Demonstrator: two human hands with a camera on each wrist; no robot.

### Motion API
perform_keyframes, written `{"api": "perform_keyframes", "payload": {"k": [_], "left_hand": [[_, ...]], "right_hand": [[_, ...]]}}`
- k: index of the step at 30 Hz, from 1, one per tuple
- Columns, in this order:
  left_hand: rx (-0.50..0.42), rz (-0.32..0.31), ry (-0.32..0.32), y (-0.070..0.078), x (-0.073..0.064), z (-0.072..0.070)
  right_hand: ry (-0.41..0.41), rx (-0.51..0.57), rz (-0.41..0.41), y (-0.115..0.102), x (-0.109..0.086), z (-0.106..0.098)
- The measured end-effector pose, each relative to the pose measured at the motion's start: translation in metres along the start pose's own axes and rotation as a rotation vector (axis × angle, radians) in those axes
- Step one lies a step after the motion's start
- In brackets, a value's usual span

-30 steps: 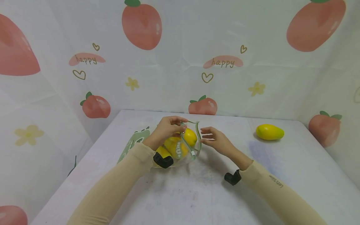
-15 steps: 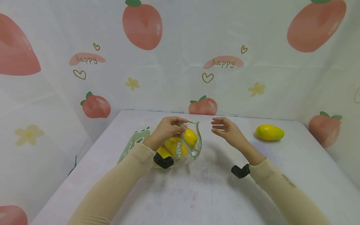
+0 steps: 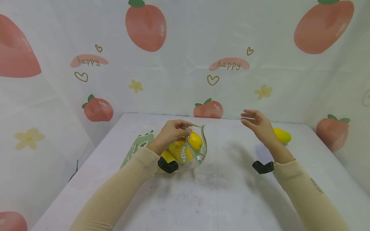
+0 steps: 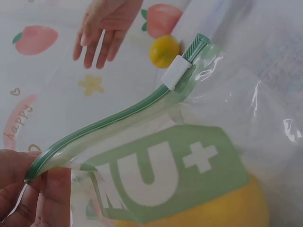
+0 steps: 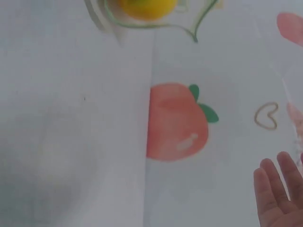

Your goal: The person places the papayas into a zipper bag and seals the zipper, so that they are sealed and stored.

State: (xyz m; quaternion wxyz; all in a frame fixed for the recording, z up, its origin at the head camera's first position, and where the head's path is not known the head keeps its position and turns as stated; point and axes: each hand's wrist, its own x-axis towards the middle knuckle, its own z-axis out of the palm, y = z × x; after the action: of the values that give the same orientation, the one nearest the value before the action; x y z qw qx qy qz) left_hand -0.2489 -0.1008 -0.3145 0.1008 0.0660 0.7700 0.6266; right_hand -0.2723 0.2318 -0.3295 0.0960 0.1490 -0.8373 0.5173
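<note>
My left hand [image 3: 172, 132] pinches the green-edged mouth of a clear zip bag [image 4: 189, 161]. A white slider [image 4: 177, 73] sits near one end of the bag's green zip strip, and the mouth gapes toward the right. Inside the bag lie several yellow fruits [image 3: 195, 141], seen through the plastic. My right hand [image 3: 258, 124] is raised over the table with loosely extended fingers and holds nothing. Behind its wrist, partly covered in the head view, a yellow mango-like fruit [image 3: 282, 135] lies on the table; the left wrist view also shows this yellow fruit [image 4: 164, 51].
A green printed flat piece [image 3: 138, 147], possibly part of the bag, lies left of my left hand. The white table [image 3: 202, 199] meets a peach-patterned cloth backdrop [image 3: 179, 70] at its far edge. Black wrist cameras, including the right one [image 3: 262, 167], hang below both wrists.
My right hand has moved away from the bag's mouth, right and upward, and now partly covers the yellow fruit on the table. My left hand and the bag stay in place.
</note>
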Motion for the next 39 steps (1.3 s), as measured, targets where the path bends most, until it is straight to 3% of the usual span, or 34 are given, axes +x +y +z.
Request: {"api": "perform_keyframes", "payload": {"k": [4,14,26,34,39], "left_hand": [[0.000,-0.001,0.001,0.000,-0.001,0.000],[0.015,-0.016,0.009,0.001,-0.001,0.000],[0.021,-0.039,0.021,0.000,0.000,0.002],[0.010,-0.056,0.028,0.001,-0.001,0.002],[0.006,-0.055,0.024,0.002,-0.002,0.002]], "right_hand": [[0.026,0.023,0.012,0.007,0.000,-0.017],[0.094,-0.076,0.133,0.034,-0.002,-0.057],[0.194,-0.096,0.295,0.071,-0.013,-0.079],[0.146,-0.189,0.367,0.091,-0.022,-0.088],[0.063,-0.248,0.394,0.101,-0.024,-0.092]]}}
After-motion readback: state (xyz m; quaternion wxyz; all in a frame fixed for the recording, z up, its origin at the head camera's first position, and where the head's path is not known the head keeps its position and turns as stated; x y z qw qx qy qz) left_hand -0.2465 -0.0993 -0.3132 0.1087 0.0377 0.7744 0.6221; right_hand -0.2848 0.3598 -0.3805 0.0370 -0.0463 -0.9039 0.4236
